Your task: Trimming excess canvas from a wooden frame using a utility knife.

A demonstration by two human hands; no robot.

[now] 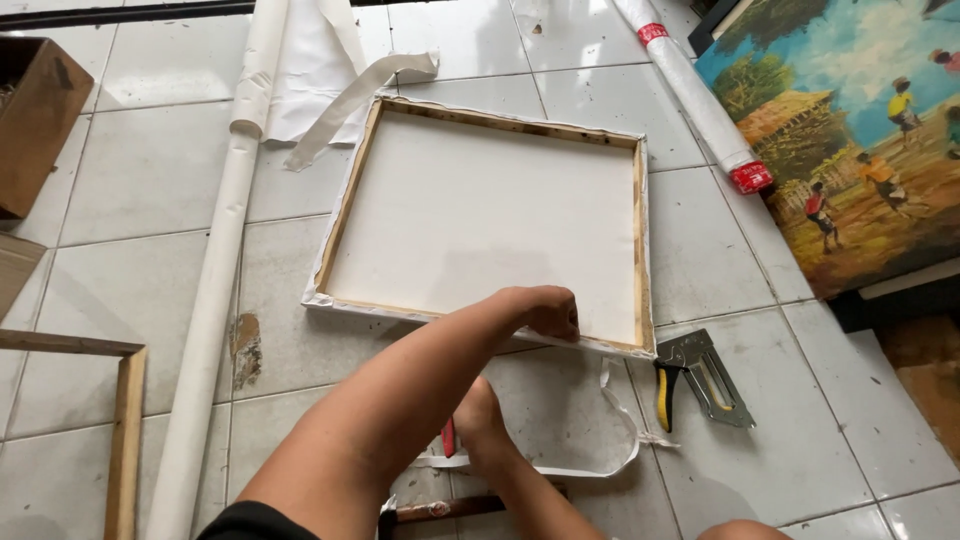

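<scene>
A white canvas lies face down on its wooden stretcher frame (pixel 640 230) on the tiled floor. My left hand (pixel 547 312) reaches across to the frame's near rail, with its fingers curled and pinching the folded canvas edge (pixel 600 343) there. My right hand (pixel 480 425) rests low on the floor just in front of the frame. It is closed around a small red tool (pixel 448 437), and its fingers are partly hidden behind my left forearm. A loose trimmed strip of white canvas (pixel 625 420) curls on the tiles beside it.
A staple gun with a yellow grip (pixel 700 380) lies right of the frame's near corner. A long white roll (pixel 215 300) lies at left, a plastic-wrapped roll (pixel 700 100) and a painting (pixel 860 130) at right. A bare wooden frame (pixel 127 430) and a cardboard box (pixel 35 120) sit far left. A wooden-handled tool (pixel 445 508) lies near my arms.
</scene>
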